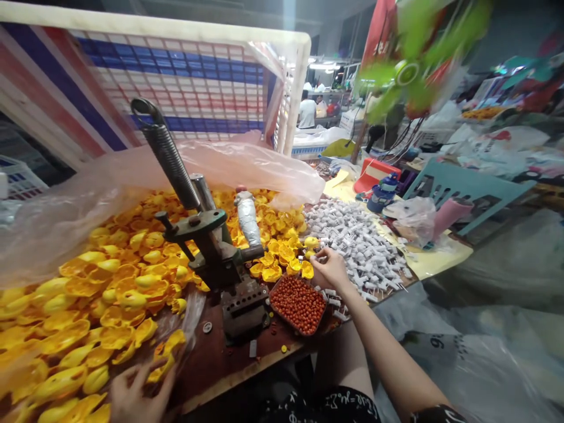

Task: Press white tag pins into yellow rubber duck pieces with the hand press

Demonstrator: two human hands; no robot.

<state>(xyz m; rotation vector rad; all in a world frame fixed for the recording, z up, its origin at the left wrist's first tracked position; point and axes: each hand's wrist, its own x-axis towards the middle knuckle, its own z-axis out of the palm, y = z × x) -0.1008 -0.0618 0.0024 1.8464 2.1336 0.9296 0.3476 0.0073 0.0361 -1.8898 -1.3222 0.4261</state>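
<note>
At the lower left my left hand (pixel 143 390) has its thumb and fingers closed round a yellow plastic shell (pixel 165 358), beside a large heap of similar shells (pixel 127 294). My right hand (pixel 330 267) is in a pinch at a small yellow plastic piece (pixel 311 243), between the near yellow shells (pixel 285 254) and a pile of small grey-white parts with thin pins (pixel 361 241). Just below it stands a tray of small orange-red beads (pixel 299 302). A hand press (pixel 215 252) with a coil spring and a tape-wrapped handle (pixel 248 220) stands between my hands.
A white plastic crate (pixel 176 82) with striped sheeting rises behind the heap. Clear plastic film (pixel 264 167) borders the shells. A green fan (pixel 406 73) spins at upper right. A blue container (pixel 383 192) and a teal plastic chair (pixel 467 191) are to the right.
</note>
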